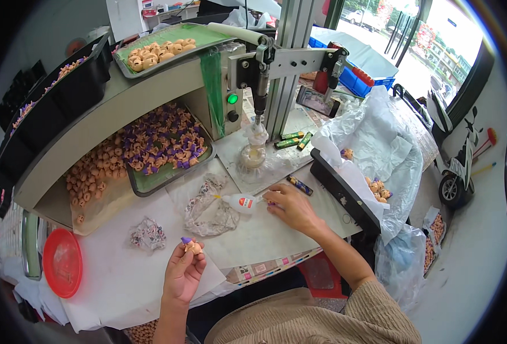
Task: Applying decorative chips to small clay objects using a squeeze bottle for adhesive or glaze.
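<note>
My left hand (pixel 185 269) pinches a small peach-coloured toy figure (pixel 192 246) with a purple pointed top, held up over the near edge of the white-covered table. Farther right, my right hand (pixel 293 209) rests low on the table with its fingers curled down. A bit of purple shows at those fingertips, but most of what they hold is hidden. Just left of them lies a white glue bottle (pixel 242 203) on its side, its yellow nozzle pointing left over a crumpled clear plastic bag (pixel 210 215).
A metal press (pixel 259 86) stands behind my hands. A tray (pixel 207 157) of purple-and-peach pieces and a pile of round peach heads (pixel 95 169) sit under the shelf. Right is a black bin (pixel 345 198); left, a red bowl (pixel 62 264). A phone (pixel 317 102) leans behind.
</note>
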Demonstrator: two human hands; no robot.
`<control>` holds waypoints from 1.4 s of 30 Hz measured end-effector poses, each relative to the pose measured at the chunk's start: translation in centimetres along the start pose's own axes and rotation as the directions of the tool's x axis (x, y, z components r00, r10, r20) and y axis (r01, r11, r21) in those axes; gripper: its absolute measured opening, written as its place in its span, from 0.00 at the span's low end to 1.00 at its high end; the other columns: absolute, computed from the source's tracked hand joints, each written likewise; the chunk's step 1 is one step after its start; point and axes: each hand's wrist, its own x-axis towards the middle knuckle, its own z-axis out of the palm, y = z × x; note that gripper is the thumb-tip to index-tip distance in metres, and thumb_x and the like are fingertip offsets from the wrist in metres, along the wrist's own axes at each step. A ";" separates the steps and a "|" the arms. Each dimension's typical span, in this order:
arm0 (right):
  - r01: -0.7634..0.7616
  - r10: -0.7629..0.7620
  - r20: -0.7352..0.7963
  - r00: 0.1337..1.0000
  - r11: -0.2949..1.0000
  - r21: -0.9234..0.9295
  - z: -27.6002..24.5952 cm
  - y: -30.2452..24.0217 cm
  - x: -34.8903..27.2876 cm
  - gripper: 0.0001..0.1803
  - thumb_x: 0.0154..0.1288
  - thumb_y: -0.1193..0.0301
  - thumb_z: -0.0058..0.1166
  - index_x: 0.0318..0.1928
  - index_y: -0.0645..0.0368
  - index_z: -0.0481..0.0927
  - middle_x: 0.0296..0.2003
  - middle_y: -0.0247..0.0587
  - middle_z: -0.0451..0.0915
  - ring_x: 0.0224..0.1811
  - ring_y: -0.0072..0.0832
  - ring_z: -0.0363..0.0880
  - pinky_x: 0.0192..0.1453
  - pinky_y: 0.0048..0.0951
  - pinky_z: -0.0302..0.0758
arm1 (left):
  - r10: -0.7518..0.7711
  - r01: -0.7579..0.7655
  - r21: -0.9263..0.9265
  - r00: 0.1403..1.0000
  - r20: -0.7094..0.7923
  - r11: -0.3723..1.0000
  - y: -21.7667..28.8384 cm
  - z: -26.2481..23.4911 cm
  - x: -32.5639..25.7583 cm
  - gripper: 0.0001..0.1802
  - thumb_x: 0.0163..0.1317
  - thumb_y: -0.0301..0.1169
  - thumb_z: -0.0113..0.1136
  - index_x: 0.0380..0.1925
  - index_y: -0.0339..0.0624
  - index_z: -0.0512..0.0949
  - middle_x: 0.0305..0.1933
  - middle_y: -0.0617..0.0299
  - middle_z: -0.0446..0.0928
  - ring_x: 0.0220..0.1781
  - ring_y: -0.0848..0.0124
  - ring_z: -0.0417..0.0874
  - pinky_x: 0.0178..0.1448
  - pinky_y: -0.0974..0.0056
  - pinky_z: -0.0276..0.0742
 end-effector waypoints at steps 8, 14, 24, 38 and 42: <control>0.025 0.051 -0.252 0.966 0.957 0.289 -5.7 -1.0 -2.1 0.09 0.52 0.83 0.58 0.35 0.61 0.78 0.40 0.39 0.74 0.35 0.24 0.77 0.38 0.25 0.76 | 0.036 -0.037 0.095 0.999 0.008 0.995 0.2 1.9 0.3 0.13 0.66 0.26 0.55 0.50 0.42 0.73 0.45 0.60 0.78 0.41 0.73 0.82 0.44 0.71 0.82; -0.365 0.127 -0.632 0.764 0.893 -0.262 -18.8 5.2 -7.2 0.05 0.54 0.80 0.56 0.34 0.64 0.78 0.34 0.41 0.75 0.30 0.24 0.76 0.32 0.23 0.73 | 0.072 -0.091 0.258 0.994 0.082 0.962 2.6 3.8 1.8 0.11 0.66 0.27 0.56 0.48 0.42 0.74 0.41 0.65 0.77 0.40 0.75 0.80 0.44 0.71 0.81; -0.530 0.533 0.056 0.844 0.846 -0.054 -20.9 8.8 -11.8 0.12 0.56 0.76 0.59 0.42 0.62 0.83 0.34 0.45 0.82 0.30 0.26 0.82 0.33 0.26 0.76 | -0.071 -0.020 0.553 0.987 0.142 0.833 1.0 11.2 12.2 0.15 0.58 0.33 0.67 0.44 0.42 0.78 0.38 0.69 0.78 0.39 0.80 0.78 0.45 0.74 0.75; 0.127 -0.065 0.229 0.971 0.955 -0.267 -20.6 -8.4 -3.9 0.16 0.57 0.69 0.61 0.46 0.57 0.80 0.43 0.45 0.81 0.44 0.43 0.79 0.47 0.37 0.76 | 0.562 -0.684 0.701 0.504 0.656 -0.204 -4.2 12.2 22.6 0.16 0.51 0.31 0.68 0.34 0.35 0.73 0.42 0.56 0.69 0.45 0.59 0.70 0.48 0.60 0.68; 0.151 -0.120 0.119 0.986 0.939 -0.310 -19.4 -11.4 0.4 0.16 0.56 0.71 0.62 0.46 0.59 0.80 0.42 0.46 0.81 0.44 0.43 0.79 0.48 0.38 0.75 | 0.483 -0.703 0.656 0.490 0.726 -0.274 -3.0 12.1 21.3 0.17 0.50 0.29 0.66 0.35 0.35 0.69 0.43 0.52 0.68 0.47 0.52 0.68 0.53 0.56 0.65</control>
